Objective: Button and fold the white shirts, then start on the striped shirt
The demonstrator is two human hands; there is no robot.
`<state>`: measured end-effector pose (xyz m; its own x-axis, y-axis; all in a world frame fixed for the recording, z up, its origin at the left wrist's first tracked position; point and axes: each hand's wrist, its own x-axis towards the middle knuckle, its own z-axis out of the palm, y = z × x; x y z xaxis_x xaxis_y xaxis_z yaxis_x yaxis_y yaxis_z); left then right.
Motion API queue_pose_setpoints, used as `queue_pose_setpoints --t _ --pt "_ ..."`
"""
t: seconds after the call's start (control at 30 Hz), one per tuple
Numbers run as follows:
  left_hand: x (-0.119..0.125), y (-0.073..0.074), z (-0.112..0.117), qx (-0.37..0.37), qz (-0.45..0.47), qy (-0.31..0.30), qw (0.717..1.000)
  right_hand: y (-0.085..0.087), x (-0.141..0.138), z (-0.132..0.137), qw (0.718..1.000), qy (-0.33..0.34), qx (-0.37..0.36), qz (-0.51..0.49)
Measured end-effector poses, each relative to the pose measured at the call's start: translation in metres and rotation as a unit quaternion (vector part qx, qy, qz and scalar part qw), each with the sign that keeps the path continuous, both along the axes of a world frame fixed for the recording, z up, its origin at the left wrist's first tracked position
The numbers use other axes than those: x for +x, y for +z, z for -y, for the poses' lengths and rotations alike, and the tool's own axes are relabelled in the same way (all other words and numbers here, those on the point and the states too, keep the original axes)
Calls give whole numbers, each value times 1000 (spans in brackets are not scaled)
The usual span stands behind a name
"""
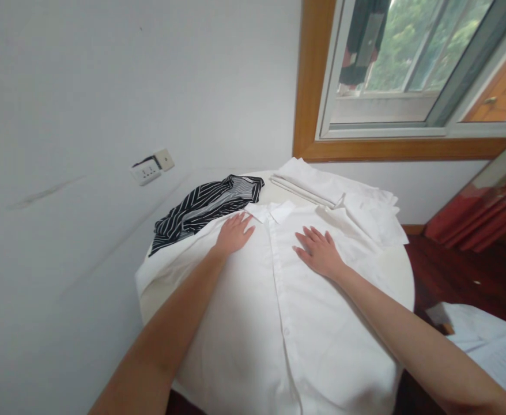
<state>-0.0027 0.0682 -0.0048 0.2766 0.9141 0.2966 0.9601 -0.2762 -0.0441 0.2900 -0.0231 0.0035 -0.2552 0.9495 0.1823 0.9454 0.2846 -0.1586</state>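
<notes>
A white button-up shirt point(274, 323) lies spread front-up over a small round white table point(402, 271), its collar point(274, 211) at the far side. My left hand point(234, 232) rests flat on the shirt's left chest, fingers stretched toward the collar. On the right chest lies my right hand point(319, 251), palm down with fingers spread. Neither hand holds anything.
A black-and-white striped garment point(205, 206) lies crumpled at the table's far left. Folded white cloth point(322, 184) is stacked at the far right, under the wooden-framed window point(408, 75). A wall socket point(151, 167) sits on the left wall. Dark red floor and white cloth point(482, 340) lie to the right.
</notes>
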Motion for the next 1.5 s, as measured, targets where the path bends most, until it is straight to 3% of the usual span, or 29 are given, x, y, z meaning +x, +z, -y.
queue_pose_setpoints --t 0.17,0.3,0.4,0.53,0.6,0.77,1.0,1.13,1.27,1.43,1.5 --pt "7 12 10 26 -29 52 998 -2 1 -2 1000 -2 4 -8" --pt "2 33 24 57 -77 31 995 0 3 -5 1000 3 8 -19" --pt "-15 50 40 80 -69 8 994 1 5 -8 1000 6 8 -23" --pt "-49 68 63 91 -78 74 990 1 6 -11 999 11 12 -30" --pt "-66 72 75 67 -109 127 984 0 6 -12 999 10 14 -31" --pt "-96 76 101 -85 -140 234 958 -1 6 -11 999 9 15 -30" --pt "-118 82 140 -97 -123 281 947 -5 7 -12 999 10 25 -39" --pt "-133 84 148 -133 -151 282 938 -5 7 -13 999 11 24 -40" --pt "-126 99 142 -118 -180 255 943 -5 7 -12 999 12 29 -44" --pt "-79 132 124 -49 -164 224 959 -6 7 -13 999 12 26 -42" --pt "-58 142 111 -82 -154 214 961 -7 8 -13 999 13 27 -41"
